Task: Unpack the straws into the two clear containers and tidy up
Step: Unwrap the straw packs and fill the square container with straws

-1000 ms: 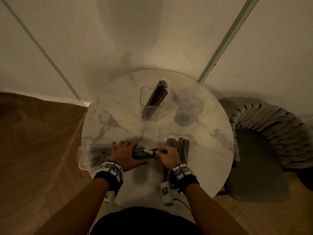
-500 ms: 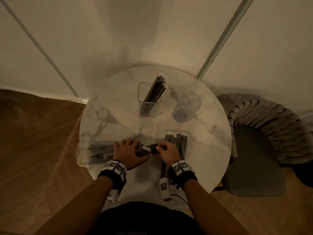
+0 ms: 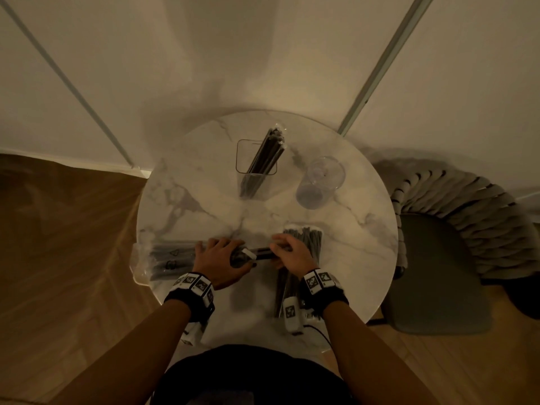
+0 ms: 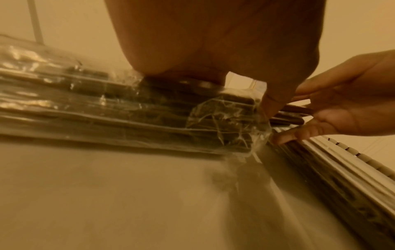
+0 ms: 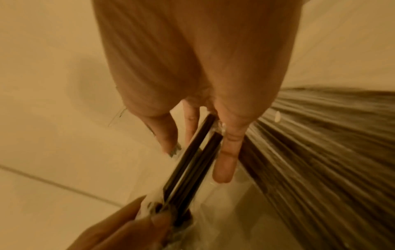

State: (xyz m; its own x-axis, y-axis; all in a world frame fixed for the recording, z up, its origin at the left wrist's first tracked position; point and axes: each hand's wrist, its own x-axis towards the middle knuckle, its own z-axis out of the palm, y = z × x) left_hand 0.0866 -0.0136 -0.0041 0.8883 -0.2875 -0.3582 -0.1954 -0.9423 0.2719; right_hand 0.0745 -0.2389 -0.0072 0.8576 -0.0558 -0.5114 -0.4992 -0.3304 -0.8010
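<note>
A straw pack [image 3: 169,258] lies near-left on the tabletop [image 3: 204,200], a loose pile [image 3: 311,241] near-right. Farther stand a square container [image 3: 240,159] holding straws and a round container [image 3: 321,179]. The left hand [image 3: 219,258] grips the pack's mouth. Fingers [image 5: 224,160] of the right hand [image 3: 292,255] pinch a few straws [image 3: 263,253] jutting from it.

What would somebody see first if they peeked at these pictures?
Two hands meet at the near side of the round marble table. The left hand holds down a clear plastic packet, and the right hand pinches a few dark straws poking from its open end. Behind them, a square clear container has a bundle of straws leaning in it, with an empty round clear cup to its right.
</note>
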